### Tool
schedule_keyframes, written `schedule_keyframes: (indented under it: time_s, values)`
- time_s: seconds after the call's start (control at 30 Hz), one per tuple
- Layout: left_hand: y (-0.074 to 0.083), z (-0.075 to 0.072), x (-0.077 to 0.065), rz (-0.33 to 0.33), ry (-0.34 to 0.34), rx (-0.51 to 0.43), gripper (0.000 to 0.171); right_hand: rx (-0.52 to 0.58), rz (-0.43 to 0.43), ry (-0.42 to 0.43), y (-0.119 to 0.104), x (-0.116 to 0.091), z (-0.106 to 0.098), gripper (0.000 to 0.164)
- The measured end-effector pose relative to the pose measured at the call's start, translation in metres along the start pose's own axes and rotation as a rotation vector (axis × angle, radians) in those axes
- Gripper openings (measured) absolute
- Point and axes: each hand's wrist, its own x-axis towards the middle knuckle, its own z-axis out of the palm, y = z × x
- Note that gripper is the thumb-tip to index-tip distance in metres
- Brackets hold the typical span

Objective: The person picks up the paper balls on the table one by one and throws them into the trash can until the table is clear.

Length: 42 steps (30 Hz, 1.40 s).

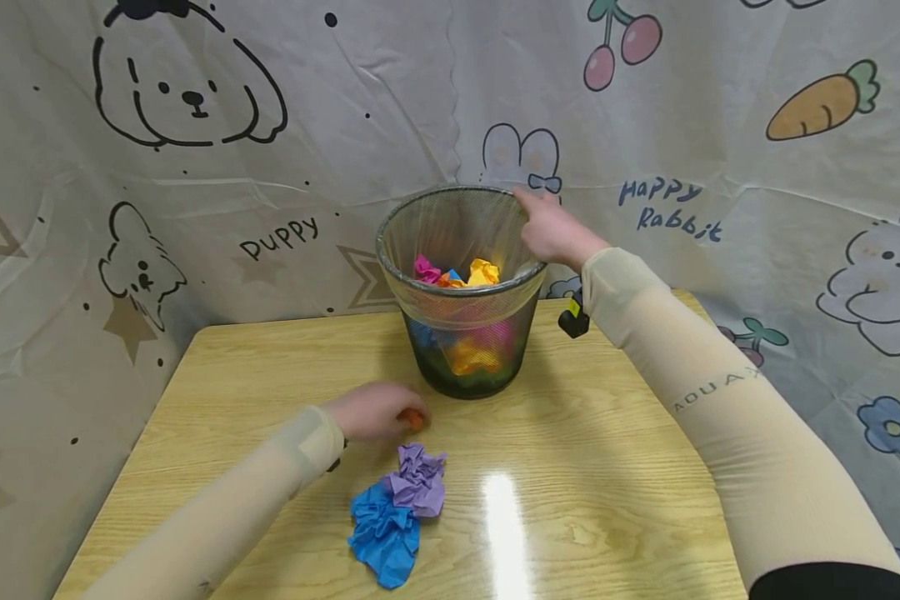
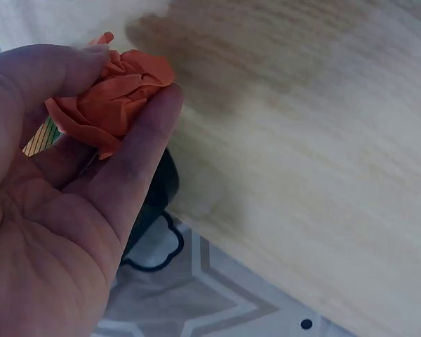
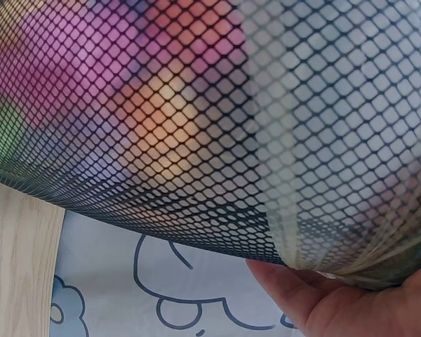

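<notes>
My left hand (image 1: 378, 410) pinches a crumpled orange paper ball (image 2: 119, 98) between thumb and fingers, low over the table in front of the bin. In the head view most of that ball is hidden by the hand. A black mesh wastebasket (image 1: 465, 312) with a clear plastic liner stands upright at the back of the table. Pink, orange, yellow and blue crumpled paper shows inside it. On the basket's right side, my right hand (image 1: 558, 229) grips the rim; its thumb (image 3: 284, 291) lies outside against the mesh and liner.
A purple crumpled paper ball (image 1: 418, 482) and a blue one (image 1: 384, 535) lie touching on the wooden table (image 1: 607, 467), nearer me than the left hand. Behind the table hangs a printed cloth (image 1: 330, 100), close to the basket's back.
</notes>
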Motion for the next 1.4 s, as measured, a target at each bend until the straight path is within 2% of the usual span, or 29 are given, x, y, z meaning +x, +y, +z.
schedule_keyframes:
  time_s: [0.1,0.47,0.77,1.0,1.1,1.2,1.4]
  values:
    - [-0.001,-0.006,-0.005,0.010,0.040,0.018,0.019,-0.002,0.000,-0.004,0.000,0.000,0.000,0.074]
    - [-0.006,-0.038,-0.023,-0.028,0.135,0.071,0.019,0.005,0.001,-0.008,0.000,-0.001,0.000,0.076]
    - [-0.010,-0.073,-0.044,-0.079,0.194,0.062,0.024,0.006,0.000,-0.007,0.001,-0.002,0.000,0.075]
    - [-0.014,-0.102,-0.059,-0.093,0.285,0.108,0.025,0.005,0.007,-0.006,0.000,-0.002,0.000,0.075]
    - [-0.013,-0.112,-0.064,-0.100,0.302,0.116,0.026,0.001,0.007,-0.007,0.000,-0.002,0.000,0.075]
    - [-0.011,-0.122,-0.069,-0.136,0.295,0.098,0.028,0.003,0.004,-0.008,0.000,-0.001,-0.001,0.075]
    - [-0.012,-0.136,-0.077,-0.166,0.305,0.075,0.030,0.005,0.006,-0.013,0.000,-0.001,-0.001,0.074]
